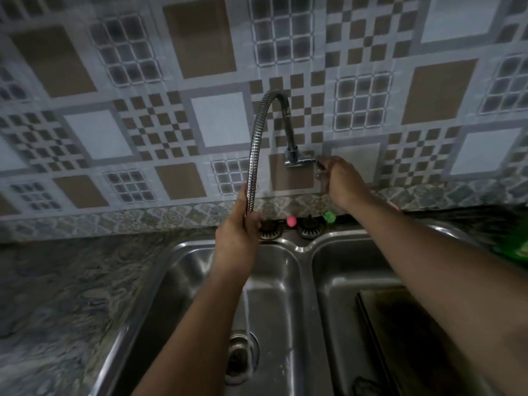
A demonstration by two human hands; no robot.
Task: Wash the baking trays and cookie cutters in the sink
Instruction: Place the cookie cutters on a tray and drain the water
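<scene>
A steel double sink (305, 252) lies below me. My left hand (238, 238) is shut on the lower end of the flexible chrome faucet hose (254, 155), which arches up from the wall tap (297, 160). My right hand (340, 181) is closed on the tap's handle at the wall. A thin stream of water falls into the left basin toward its drain (241, 358). A dark baking tray (400, 338) leans in the right basin, partly hidden by my right arm. No cookie cutters can be made out.
A patterned stone counter (63, 295) runs left of the sink. Small pink (291, 221) and green (329, 216) objects sit on the back ledge by two round fittings. Something bright green (514, 244) lies at the right edge. Tiled wall behind.
</scene>
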